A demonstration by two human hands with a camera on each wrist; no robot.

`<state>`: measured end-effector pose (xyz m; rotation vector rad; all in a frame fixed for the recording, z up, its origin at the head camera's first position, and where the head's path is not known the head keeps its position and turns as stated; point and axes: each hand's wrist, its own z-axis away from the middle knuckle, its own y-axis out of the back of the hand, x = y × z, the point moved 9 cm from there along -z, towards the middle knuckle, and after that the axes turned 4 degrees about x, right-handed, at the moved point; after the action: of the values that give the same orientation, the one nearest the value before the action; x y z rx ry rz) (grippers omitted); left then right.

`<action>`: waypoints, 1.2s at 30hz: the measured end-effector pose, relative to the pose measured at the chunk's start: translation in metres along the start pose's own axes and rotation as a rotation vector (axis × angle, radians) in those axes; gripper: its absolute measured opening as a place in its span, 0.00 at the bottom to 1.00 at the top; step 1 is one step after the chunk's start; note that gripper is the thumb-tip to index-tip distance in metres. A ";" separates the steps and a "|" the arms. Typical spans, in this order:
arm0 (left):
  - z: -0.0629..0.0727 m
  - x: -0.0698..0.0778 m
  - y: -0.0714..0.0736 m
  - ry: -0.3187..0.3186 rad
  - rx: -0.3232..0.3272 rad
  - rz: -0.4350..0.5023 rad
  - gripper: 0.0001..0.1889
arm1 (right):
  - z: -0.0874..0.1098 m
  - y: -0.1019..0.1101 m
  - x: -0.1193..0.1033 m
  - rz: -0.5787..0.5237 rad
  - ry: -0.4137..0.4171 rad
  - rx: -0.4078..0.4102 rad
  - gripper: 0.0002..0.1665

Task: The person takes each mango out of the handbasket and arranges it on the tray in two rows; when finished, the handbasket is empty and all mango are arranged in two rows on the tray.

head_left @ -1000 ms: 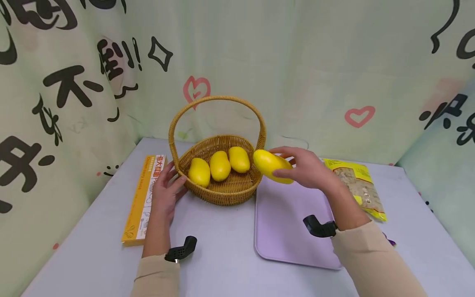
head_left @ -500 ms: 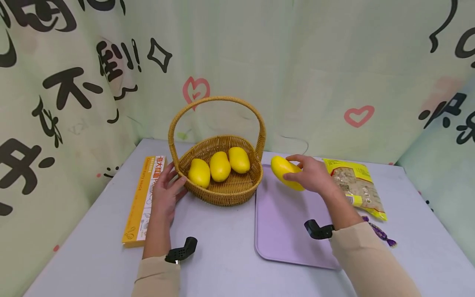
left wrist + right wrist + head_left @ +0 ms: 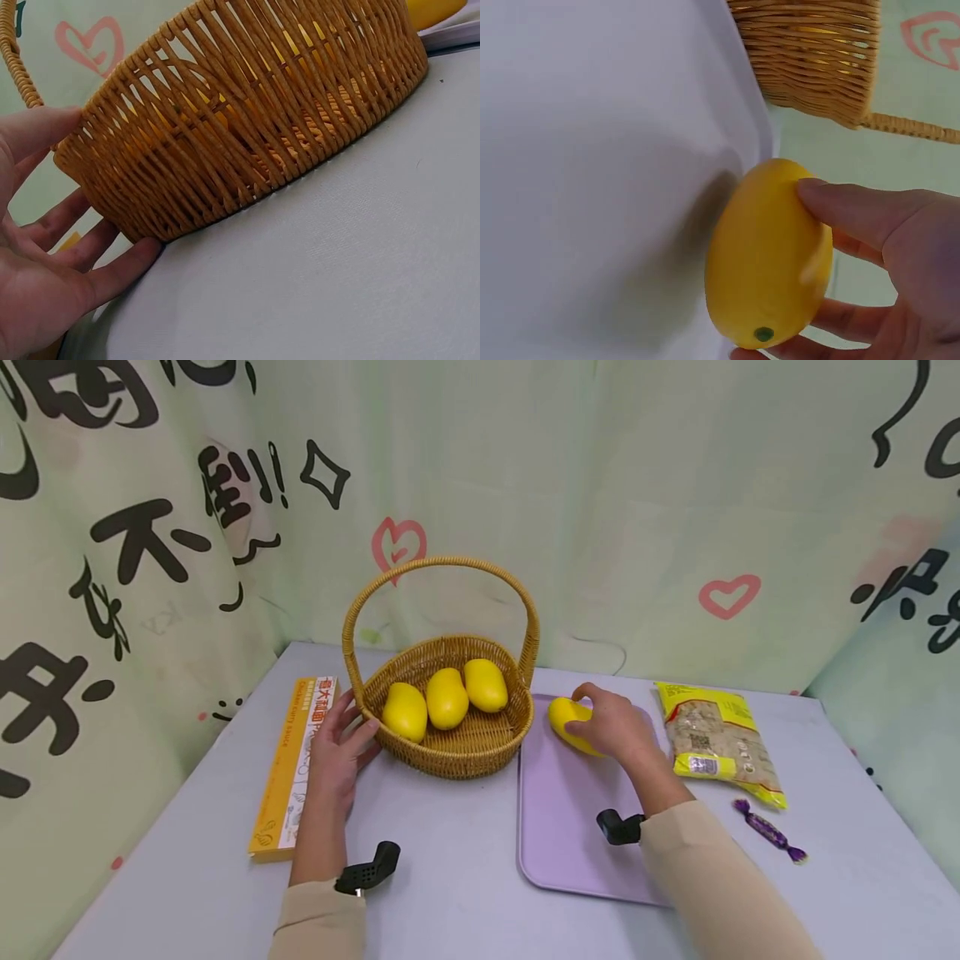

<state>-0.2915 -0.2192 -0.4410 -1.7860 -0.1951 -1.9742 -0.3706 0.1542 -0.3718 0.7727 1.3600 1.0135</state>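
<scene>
On the grey table [image 3: 450, 877], right hand [image 3: 615, 727] has carried the mango [image 3: 564, 720] down from beside the wicker basket [image 3: 450, 752] to the lilac tray [image 3: 570, 835], fingers curled round it, apparently touching down, while left hand [image 3: 337, 752] rests flat-fingered against the basket wall.

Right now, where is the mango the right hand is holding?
In the head view the mango is at the far left corner of the purple tray, right of the basket, gripped by the right hand.
</scene>
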 end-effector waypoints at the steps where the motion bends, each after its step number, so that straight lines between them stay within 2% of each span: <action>1: 0.000 0.000 0.000 0.000 -0.001 -0.001 0.36 | -0.001 -0.002 -0.001 0.014 0.001 0.003 0.30; 7: 0.001 0.000 0.001 -0.003 -0.003 -0.009 0.36 | 0.000 -0.004 -0.009 0.057 0.043 -0.006 0.28; 13: 0.001 0.003 0.002 -0.010 0.004 -0.013 0.35 | 0.004 -0.009 -0.010 -0.063 0.069 -0.149 0.34; 15: 0.001 0.003 0.002 -0.011 0.001 -0.013 0.35 | 0.004 -0.011 -0.009 -0.098 0.066 -0.168 0.36; 21: 0.002 0.002 0.000 -0.005 -0.004 -0.012 0.36 | -0.005 -0.014 -0.011 -0.151 0.103 -0.081 0.37; 25: 0.002 0.001 0.000 0.001 -0.001 -0.011 0.36 | -0.009 -0.017 -0.010 -0.192 0.081 -0.051 0.37; 29: 0.002 0.001 -0.003 -0.003 -0.010 -0.017 0.36 | -0.009 -0.016 -0.007 -0.202 0.054 -0.038 0.37; 36: 0.002 0.001 0.000 0.003 0.003 -0.025 0.36 | -0.011 -0.019 -0.008 -0.206 0.054 -0.043 0.39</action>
<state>-0.2895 -0.2184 -0.4395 -1.7873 -0.2205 -1.9927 -0.3784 0.1385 -0.3869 0.5639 1.4281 0.9037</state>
